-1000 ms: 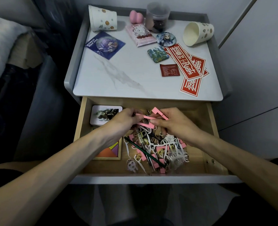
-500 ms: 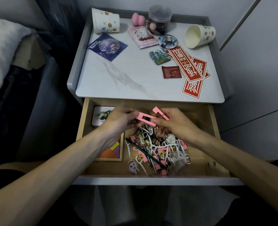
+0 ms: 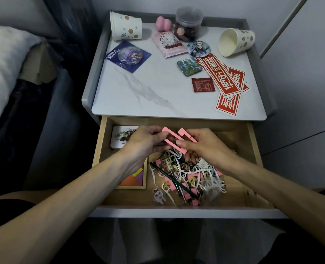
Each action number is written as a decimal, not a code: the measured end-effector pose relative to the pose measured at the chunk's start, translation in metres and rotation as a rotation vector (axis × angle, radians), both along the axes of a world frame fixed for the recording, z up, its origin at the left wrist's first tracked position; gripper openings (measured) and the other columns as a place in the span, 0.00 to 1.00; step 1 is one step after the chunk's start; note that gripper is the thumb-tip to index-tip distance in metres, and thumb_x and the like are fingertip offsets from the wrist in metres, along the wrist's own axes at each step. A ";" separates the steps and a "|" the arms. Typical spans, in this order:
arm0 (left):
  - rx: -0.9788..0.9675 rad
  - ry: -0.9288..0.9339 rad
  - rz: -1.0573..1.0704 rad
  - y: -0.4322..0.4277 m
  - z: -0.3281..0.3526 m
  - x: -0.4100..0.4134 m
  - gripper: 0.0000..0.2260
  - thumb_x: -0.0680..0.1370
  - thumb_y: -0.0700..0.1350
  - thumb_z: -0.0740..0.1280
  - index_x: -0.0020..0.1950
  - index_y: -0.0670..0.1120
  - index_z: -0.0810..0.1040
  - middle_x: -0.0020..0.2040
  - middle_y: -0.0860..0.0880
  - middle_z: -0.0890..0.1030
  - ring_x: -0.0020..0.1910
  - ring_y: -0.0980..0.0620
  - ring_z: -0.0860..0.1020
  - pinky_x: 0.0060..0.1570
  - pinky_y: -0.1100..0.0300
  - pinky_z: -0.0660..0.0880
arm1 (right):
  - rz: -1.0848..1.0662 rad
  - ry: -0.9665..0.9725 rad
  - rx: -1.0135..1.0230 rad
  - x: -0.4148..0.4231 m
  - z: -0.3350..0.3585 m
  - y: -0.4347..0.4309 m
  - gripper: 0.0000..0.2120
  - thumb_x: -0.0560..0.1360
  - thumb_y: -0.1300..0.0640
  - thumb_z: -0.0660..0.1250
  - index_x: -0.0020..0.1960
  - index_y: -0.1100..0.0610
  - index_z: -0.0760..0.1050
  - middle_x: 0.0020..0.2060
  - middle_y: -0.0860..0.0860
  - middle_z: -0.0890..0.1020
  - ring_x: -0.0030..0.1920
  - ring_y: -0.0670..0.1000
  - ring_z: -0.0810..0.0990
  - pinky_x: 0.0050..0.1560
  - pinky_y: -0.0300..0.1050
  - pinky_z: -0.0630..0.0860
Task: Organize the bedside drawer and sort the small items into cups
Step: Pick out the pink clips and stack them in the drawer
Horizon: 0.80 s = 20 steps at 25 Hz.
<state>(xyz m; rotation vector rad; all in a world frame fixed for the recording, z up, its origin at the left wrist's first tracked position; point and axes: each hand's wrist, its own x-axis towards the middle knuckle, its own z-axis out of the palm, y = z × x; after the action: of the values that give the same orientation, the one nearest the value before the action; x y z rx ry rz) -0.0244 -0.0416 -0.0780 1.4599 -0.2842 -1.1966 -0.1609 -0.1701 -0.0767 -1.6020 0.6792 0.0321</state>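
Over the open wooden drawer, both my hands hold pink L-shaped pieces. My left hand pinches a long pink piece at its left end. My right hand grips the same bundle, with a second pink piece sticking up behind my fingers. Below them lies a tangled heap of white floss picks, more pink pieces, hair ties, a pen and a green pencil. One paper cup stands upside down at the nightstand's back left; another paper cup lies on its side at the back right.
The drawer's left side holds a white tin and a tangram puzzle. The nightstand top carries badges, a blue card, a pink sponge, a clear jar, a pink packet and red stickers. A bed sits left.
Both hands have lifted the pink pieces slightly up and toward the drawer's back, and my left hand has moved further over the white tin.
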 end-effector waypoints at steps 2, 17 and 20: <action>-0.011 0.032 0.022 0.000 0.001 0.000 0.07 0.82 0.38 0.62 0.50 0.37 0.79 0.43 0.43 0.84 0.42 0.48 0.84 0.45 0.60 0.82 | -0.016 0.004 0.018 0.000 0.000 -0.001 0.06 0.77 0.58 0.70 0.52 0.59 0.81 0.34 0.50 0.82 0.31 0.49 0.79 0.29 0.39 0.73; 0.071 -0.178 0.059 0.001 0.009 0.001 0.05 0.78 0.35 0.69 0.52 0.38 0.80 0.38 0.42 0.83 0.30 0.52 0.80 0.34 0.62 0.80 | 0.022 0.052 -0.060 0.000 0.002 -0.003 0.06 0.75 0.56 0.72 0.49 0.59 0.83 0.31 0.56 0.82 0.31 0.51 0.79 0.33 0.41 0.74; 0.070 -0.143 0.087 0.002 0.010 0.002 0.03 0.78 0.34 0.68 0.51 0.38 0.80 0.38 0.42 0.84 0.29 0.52 0.80 0.32 0.63 0.79 | 0.010 0.029 -0.043 0.000 0.005 -0.002 0.06 0.76 0.57 0.72 0.50 0.59 0.83 0.32 0.57 0.82 0.33 0.51 0.79 0.36 0.41 0.75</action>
<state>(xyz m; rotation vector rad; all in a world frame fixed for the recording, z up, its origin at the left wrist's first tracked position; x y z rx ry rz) -0.0222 -0.0401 -0.0682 1.6065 -0.2754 -1.0429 -0.1611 -0.1724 -0.0721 -1.6491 0.6982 0.0488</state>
